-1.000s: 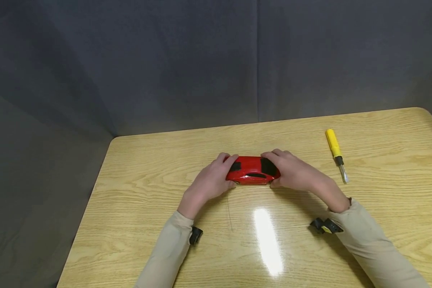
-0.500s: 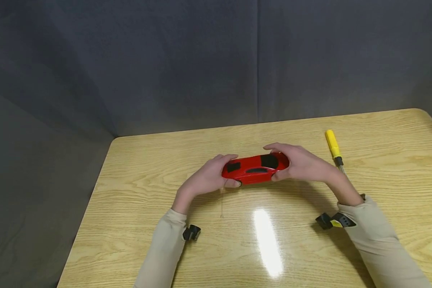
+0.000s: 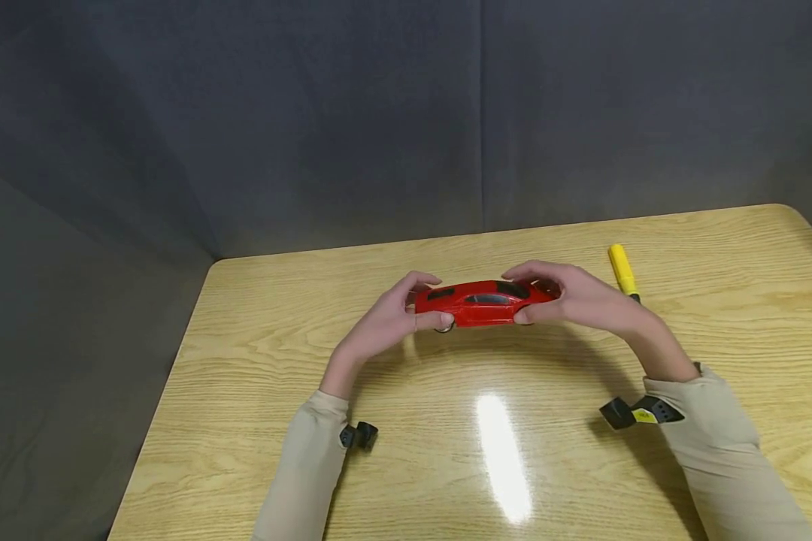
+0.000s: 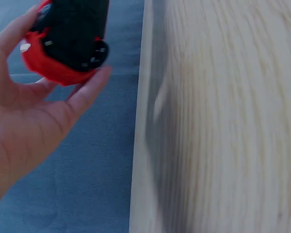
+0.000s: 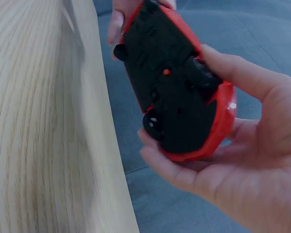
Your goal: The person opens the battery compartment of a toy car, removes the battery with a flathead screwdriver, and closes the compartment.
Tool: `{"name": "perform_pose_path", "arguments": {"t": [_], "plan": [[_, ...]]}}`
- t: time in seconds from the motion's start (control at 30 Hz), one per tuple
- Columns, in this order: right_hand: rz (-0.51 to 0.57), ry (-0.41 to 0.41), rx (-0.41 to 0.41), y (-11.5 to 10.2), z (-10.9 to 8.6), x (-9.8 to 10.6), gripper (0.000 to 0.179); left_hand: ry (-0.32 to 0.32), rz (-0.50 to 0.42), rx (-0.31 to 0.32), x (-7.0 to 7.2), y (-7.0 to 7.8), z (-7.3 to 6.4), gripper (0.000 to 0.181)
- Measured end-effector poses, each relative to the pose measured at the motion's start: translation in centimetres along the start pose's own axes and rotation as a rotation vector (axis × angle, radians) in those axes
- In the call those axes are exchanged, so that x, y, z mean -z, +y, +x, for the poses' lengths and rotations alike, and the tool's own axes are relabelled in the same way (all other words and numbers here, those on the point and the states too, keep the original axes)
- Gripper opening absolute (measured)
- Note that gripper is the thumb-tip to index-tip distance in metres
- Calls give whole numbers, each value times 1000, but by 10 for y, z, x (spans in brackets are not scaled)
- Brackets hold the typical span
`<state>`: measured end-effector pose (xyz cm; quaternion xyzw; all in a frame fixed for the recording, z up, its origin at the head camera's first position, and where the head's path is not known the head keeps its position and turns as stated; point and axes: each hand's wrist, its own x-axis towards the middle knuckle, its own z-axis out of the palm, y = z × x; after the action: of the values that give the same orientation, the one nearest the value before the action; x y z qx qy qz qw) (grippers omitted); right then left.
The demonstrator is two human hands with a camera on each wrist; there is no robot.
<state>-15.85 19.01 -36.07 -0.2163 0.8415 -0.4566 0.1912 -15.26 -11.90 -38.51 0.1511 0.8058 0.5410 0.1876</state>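
A red toy car (image 3: 483, 304) with dark windows is held between both hands, raised over the wooden table. My left hand (image 3: 386, 319) grips its left end, thumb along the near side by a wheel. At the other end my right hand (image 3: 582, 300) grips the car, thumb on the near side and fingers over the far side. The right wrist view shows the car's black underside (image 5: 169, 82) and wheels between thumb and fingers. In the left wrist view, the left hand (image 4: 34, 116) pinches the car's red end (image 4: 58, 73).
A screwdriver with a yellow handle (image 3: 622, 269) lies on the table (image 3: 257, 421) to the right, its shaft hidden behind the right forearm. A dark curtain (image 3: 352, 135) hangs behind the table's far edge. Small black cameras (image 3: 639, 412) sit at both wrists.
Both hands have lifted the toy car off the table, and its near side now faces me more. The right hand and forearm have shifted rightward, covering the screwdriver's tip.
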Motion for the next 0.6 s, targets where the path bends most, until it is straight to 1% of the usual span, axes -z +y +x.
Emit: {"name": "perform_pose_path", "arguments": {"t": [0.07, 0.23, 0.33, 0.4, 0.47, 0.6], "plan": [[34, 2, 0, -1, 0, 0, 60, 28, -69, -11, 0, 0, 0, 63], [93, 17, 16, -4, 0, 1, 56, 109, -182, -47, -2, 4, 2, 55], [144, 28, 29, -6, 0, 2, 50, 152, -223, -52, -4, 8, 4, 51], [156, 46, 36, -8, 0, 2, 48, 185, -241, -45, -6, 11, 5, 48], [166, 64, 34, -10, -1, 2, 47, 223, -234, -27, -7, 13, 6, 46], [143, 93, 3, -12, -2, 1, 49, 282, -236, 8, -9, 17, 6, 54]]}}
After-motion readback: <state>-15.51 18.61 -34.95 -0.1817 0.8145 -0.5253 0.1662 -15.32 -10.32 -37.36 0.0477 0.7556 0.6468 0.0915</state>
